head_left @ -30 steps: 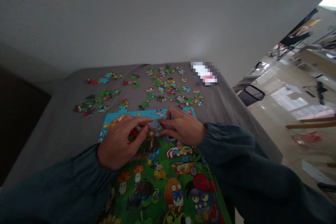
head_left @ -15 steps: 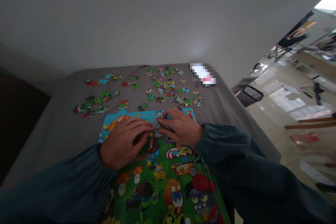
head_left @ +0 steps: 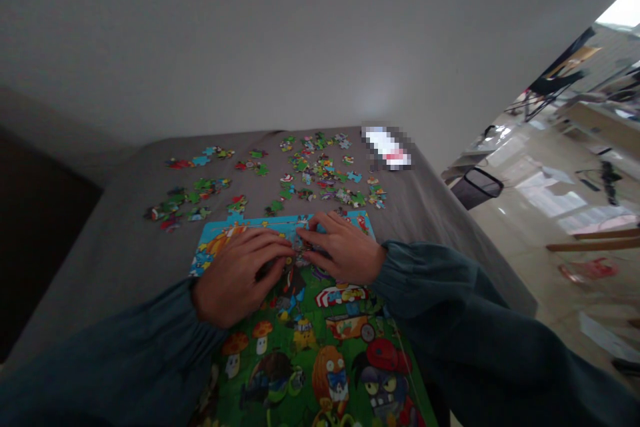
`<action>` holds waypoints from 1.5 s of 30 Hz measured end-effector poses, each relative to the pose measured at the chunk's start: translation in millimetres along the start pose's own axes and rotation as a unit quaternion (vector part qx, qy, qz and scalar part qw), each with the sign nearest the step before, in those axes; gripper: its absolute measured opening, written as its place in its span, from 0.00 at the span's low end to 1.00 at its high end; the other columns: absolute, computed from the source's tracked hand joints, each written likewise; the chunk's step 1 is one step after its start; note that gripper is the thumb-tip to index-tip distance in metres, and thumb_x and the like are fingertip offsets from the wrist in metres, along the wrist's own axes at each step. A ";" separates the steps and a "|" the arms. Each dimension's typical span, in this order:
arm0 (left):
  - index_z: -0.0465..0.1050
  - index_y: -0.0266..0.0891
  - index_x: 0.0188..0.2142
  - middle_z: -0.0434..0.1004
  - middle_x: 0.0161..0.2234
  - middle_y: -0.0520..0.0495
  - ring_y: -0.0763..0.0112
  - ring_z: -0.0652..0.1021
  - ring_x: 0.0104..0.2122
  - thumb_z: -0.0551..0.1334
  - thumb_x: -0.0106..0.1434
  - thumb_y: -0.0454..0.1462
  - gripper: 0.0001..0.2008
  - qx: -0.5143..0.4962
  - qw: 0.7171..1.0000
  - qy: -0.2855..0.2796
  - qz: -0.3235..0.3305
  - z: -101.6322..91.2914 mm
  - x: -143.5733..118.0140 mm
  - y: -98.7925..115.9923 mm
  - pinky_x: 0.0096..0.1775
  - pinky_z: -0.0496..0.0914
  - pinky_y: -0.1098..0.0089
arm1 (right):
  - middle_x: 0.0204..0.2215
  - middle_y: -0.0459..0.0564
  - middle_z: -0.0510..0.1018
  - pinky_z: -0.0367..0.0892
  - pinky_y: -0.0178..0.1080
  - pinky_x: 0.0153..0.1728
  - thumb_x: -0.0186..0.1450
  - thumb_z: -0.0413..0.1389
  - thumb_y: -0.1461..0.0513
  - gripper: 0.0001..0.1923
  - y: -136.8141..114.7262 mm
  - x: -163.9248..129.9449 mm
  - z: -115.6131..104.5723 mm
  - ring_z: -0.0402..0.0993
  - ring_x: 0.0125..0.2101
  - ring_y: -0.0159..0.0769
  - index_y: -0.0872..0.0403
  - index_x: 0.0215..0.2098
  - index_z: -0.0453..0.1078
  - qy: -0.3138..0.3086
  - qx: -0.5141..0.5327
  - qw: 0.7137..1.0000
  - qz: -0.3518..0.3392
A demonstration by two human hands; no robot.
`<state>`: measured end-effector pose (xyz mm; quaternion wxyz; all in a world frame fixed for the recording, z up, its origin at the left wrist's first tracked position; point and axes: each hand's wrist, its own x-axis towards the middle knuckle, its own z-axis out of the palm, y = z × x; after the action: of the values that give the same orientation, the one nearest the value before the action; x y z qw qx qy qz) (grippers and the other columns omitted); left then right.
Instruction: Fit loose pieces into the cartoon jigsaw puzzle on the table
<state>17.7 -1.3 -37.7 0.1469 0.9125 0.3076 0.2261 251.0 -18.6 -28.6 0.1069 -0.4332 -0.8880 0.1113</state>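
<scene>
A colourful cartoon jigsaw puzzle [head_left: 280, 347] lies in front of me, its blue upper strip at the far side and its green part towards me. Over its upper half, my left hand [head_left: 243, 273] is closed, thumb and fingertips brought together at a small puzzle piece [head_left: 299, 248]. My right hand [head_left: 345, 248] pinches at that same piece from the other side, fingers curled. Both sets of fingertips nearly meet there. The piece's outline is mostly covered by the fingers. Its exact fit with the puzzle cannot be made out.
Several loose puzzle pieces [head_left: 320, 170] are scattered beyond the puzzle, with another group [head_left: 193, 197] at the left. A phone with a blurred screen [head_left: 387, 148] lies at the back right of the grey cloth [head_left: 425, 213]. A wall [head_left: 250, 47] rises behind. Furniture stands at the right.
The view has shifted slightly, so the table sits a little lower in the picture. Both hands stay at the same spot on the puzzle, with hardly any finger movement.
</scene>
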 end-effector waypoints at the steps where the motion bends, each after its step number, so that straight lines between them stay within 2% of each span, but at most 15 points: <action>1: 0.79 0.44 0.43 0.83 0.44 0.47 0.61 0.77 0.48 0.54 0.69 0.38 0.13 0.000 1.000 0.000 -0.001 0.3 0.1 -0.1 0.52 0.70 0.56 | 0.48 0.57 0.71 0.63 0.47 0.49 0.73 0.51 0.56 0.19 -0.2 0.2 -0.3 0.64 0.44 0.44 0.56 0.56 0.70 -0.001 0.000 1.000 0.000; 15: 0.79 0.43 0.43 0.83 0.44 0.47 0.60 0.77 0.49 0.54 0.70 0.38 0.13 0.005 1.000 0.002 0.009 0.9 -0.7 -0.8 0.53 0.69 0.57 | 0.48 0.57 0.70 0.62 0.46 0.49 0.73 0.50 0.57 0.19 -0.5 0.9 0.4 0.64 0.45 0.45 0.57 0.58 0.69 -0.002 0.003 1.000 0.000; 25: 0.79 0.43 0.43 0.83 0.44 0.47 0.60 0.78 0.48 0.54 0.70 0.38 0.13 0.002 1.000 -0.017 0.004 -3.6 3.7 3.8 0.51 0.70 0.55 | 0.48 0.57 0.70 0.62 0.45 0.50 0.73 0.51 0.57 0.18 0.4 1.2 1.1 0.63 0.46 0.45 0.56 0.57 0.69 0.005 0.006 1.000 -0.005; 31: 0.78 0.40 0.43 0.83 0.44 0.47 0.60 0.77 0.48 0.54 0.71 0.37 0.13 0.014 1.000 -0.011 0.025 -1.1 2.3 1.9 0.51 0.69 0.55 | 0.48 0.56 0.71 0.63 0.47 0.50 0.72 0.52 0.56 0.18 -2.0 2.2 3.0 0.64 0.46 0.45 0.57 0.56 0.70 0.009 0.006 1.000 -0.001; 34: 0.78 0.40 0.43 0.83 0.44 0.47 0.59 0.77 0.48 0.54 0.71 0.37 0.14 0.019 0.999 -0.008 0.030 -1.1 2.0 1.2 0.51 0.69 0.55 | 0.48 0.57 0.73 0.65 0.48 0.51 0.73 0.51 0.55 0.21 2.2 2.5 -1.4 0.65 0.47 0.46 0.58 0.58 0.68 0.043 0.010 0.999 -0.010; 37: 0.78 0.42 0.44 0.83 0.44 0.47 0.59 0.77 0.48 0.54 0.71 0.37 0.13 0.026 0.999 -0.016 0.024 -2.4 2.0 1.2 0.50 0.69 0.56 | 0.49 0.57 0.73 0.64 0.50 0.54 0.74 0.48 0.56 0.21 13.7 2.0 -12.4 0.67 0.49 0.45 0.57 0.61 0.65 0.125 0.018 0.992 0.001; 40: 0.78 0.43 0.46 0.82 0.46 0.48 0.58 0.77 0.50 0.54 0.71 0.39 0.14 0.036 0.999 -0.023 0.020 -2.9 0.7 1.2 0.51 0.69 0.55 | 0.46 0.57 0.75 0.65 0.50 0.53 0.74 0.48 0.59 0.17 25.5 1.0 -20.8 0.68 0.48 0.44 0.57 0.56 0.69 0.179 0.022 0.983 0.020; 42: 0.77 0.45 0.50 0.81 0.51 0.48 0.56 0.75 0.53 0.53 0.72 0.41 0.15 0.050 0.998 -0.031 0.018 -1.9 -1.4 1.0 0.54 0.67 0.53 | 0.45 0.56 0.76 0.66 0.49 0.52 0.72 0.50 0.60 0.15 28.3 0.5 -20.5 0.68 0.47 0.44 0.57 0.52 0.72 0.158 0.020 0.987 0.004; 45: 0.70 0.50 0.59 0.73 0.60 0.50 0.51 0.69 0.60 0.53 0.72 0.45 0.19 0.087 0.994 -0.062 0.003 1.5 -5.9 -0.2 0.57 0.63 0.46 | 0.48 0.55 0.77 0.65 0.49 0.52 0.71 0.53 0.59 0.15 24.9 0.2 -13.5 0.67 0.48 0.45 0.57 0.52 0.74 0.092 0.009 0.995 -0.040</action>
<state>14.2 -5.0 -40.9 0.0846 0.9349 0.3140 0.1420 273.3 -2.0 -23.0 0.1961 -0.4050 -0.8899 0.0748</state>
